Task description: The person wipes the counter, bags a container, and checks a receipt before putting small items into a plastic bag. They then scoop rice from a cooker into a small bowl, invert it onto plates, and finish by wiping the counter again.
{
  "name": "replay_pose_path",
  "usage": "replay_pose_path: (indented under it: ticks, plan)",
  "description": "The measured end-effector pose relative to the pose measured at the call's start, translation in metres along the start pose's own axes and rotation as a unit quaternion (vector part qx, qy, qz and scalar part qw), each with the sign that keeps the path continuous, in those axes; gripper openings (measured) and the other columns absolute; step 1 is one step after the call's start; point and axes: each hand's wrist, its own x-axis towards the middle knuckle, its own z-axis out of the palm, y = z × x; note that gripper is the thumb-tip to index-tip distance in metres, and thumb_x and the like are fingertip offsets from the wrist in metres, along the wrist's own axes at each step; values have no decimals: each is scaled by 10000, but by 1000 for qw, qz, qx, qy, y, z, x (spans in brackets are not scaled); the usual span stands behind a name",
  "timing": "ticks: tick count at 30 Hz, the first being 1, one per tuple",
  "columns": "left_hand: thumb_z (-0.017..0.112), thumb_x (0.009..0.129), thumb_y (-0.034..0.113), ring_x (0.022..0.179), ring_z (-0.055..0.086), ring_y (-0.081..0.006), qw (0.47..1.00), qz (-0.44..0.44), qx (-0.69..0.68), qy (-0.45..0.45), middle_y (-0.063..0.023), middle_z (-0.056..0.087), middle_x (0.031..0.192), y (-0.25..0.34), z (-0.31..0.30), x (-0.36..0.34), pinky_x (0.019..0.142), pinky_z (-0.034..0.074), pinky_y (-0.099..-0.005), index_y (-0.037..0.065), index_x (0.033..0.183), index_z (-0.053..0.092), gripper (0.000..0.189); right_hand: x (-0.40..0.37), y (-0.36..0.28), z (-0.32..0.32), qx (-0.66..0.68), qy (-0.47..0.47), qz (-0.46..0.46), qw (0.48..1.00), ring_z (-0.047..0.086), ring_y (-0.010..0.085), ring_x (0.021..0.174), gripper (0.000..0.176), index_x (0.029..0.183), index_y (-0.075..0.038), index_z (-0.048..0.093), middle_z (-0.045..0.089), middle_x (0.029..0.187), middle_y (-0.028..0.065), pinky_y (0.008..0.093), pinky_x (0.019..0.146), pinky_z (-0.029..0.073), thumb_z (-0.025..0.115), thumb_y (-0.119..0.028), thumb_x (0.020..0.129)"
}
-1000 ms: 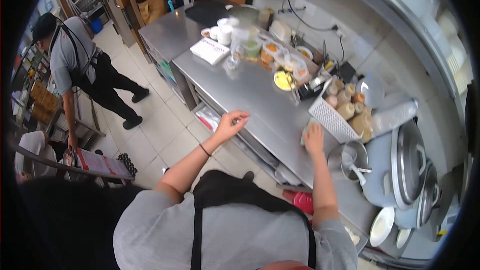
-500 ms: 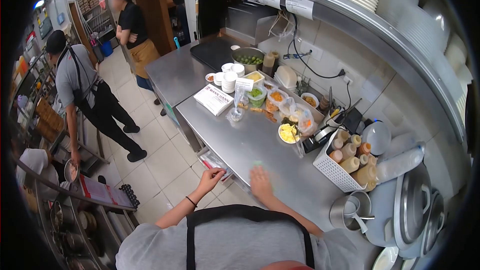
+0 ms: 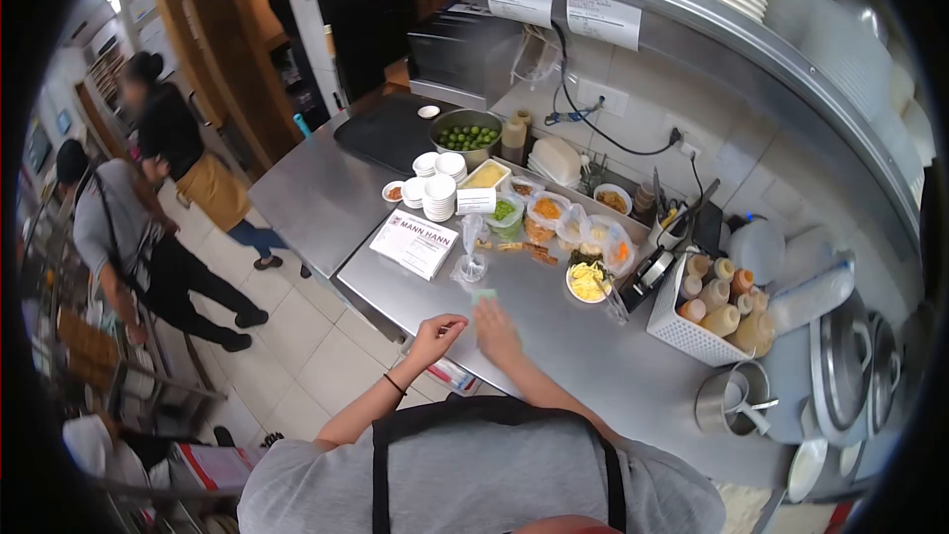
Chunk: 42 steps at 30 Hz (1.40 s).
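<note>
My right hand [image 3: 498,334] presses down on the steel counter [image 3: 563,356], with a pale green cloth [image 3: 483,296] under and beyond its fingertips. To its left, near the counter's front edge, my left hand [image 3: 438,338] is curled with the fingertips together; whatever it may hold is too small to make out. Beyond both hands are a white box [image 3: 413,244] with printed lettering and a clear plastic bag [image 3: 471,262]. A bowl of yellow shreds [image 3: 589,282] stands to the right.
White cup stacks [image 3: 439,196], a pot of green fruit [image 3: 466,135] and bagged ingredients [image 3: 546,210] line the back. On the right are a bottle basket [image 3: 700,328] and a saucepan [image 3: 730,398]. One person [image 3: 188,138] stands beyond the counter, another [image 3: 129,227] at the left shelves.
The view has shifted. My right hand and the cloth have moved forward across the counter toward the plastic bag. The person in the tan apron has lowered their crossed arms and moved toward the shelf-side person.
</note>
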Motion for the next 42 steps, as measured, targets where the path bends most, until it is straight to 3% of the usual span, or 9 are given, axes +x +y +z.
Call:
replay_pose_path:
  ticks: [7,15,26,29,32,34,37,39,42]
  plan:
    - [567,848,176,766,593,-103,990,36,0,-134,-61,654,861,-7,-14,51,671,458,-224,14,960,631,207,21,34,0,-67,93,136,984,390,345,1195,384,1174,-33,485,422,1289,153,490,936,353,484,-134,803]
    - [553,869,166,774,548,-75,970,32,-29,-241,-36,632,846,-4,31,67,702,433,-206,-3,966,621,206,-97,43,-50,-172,90,251,948,356,348,1219,395,1186,-14,468,373,1326,167,504,963,316,455,-127,808]
    - [533,876,141,857,573,-131,951,46,-80,-297,-70,623,930,19,85,61,781,441,-245,-22,1004,595,216,-231,171,-151,-248,171,555,775,301,355,1247,433,1217,-24,446,340,1350,162,496,1004,263,483,-130,799]
    - [534,875,143,856,577,-134,948,45,-65,-308,-72,622,931,20,100,60,778,442,-247,-19,1004,593,215,-255,203,-160,-281,118,600,739,308,345,1245,454,1232,-19,427,305,1369,168,470,978,315,482,-129,796]
    - [537,875,146,853,581,-134,943,52,-47,-326,-74,623,932,18,106,57,772,444,-248,-15,1006,591,215,-270,200,-179,-347,81,562,747,419,351,1162,392,1151,-2,507,434,1271,184,437,937,372,493,-145,786]
    - [544,864,130,813,586,-116,948,64,-61,-304,-70,631,901,20,109,58,727,450,-232,-15,983,605,197,-246,146,-252,-127,-129,667,723,592,320,873,222,882,-1,634,620,922,185,392,767,474,488,-121,765]
    - [542,867,133,816,576,-112,950,33,-65,-305,-61,624,894,23,110,57,739,442,-230,-15,981,604,197,-244,110,-212,-338,-24,439,832,607,294,668,153,687,-29,626,603,676,138,418,613,479,517,-129,724]
    - [534,875,161,837,579,-121,944,33,-57,-322,-63,625,909,25,115,54,744,443,-236,-10,994,598,217,-197,88,-166,-246,-34,442,862,523,330,1008,299,1021,12,557,564,1004,220,411,887,390,465,-100,759]
    - [527,883,194,859,582,-129,937,49,-44,-344,-63,628,929,32,128,58,746,443,-242,0,1009,593,240,-182,71,-108,-45,90,385,917,391,359,1183,465,1234,12,412,429,1242,243,420,1014,265,427,-55,774]
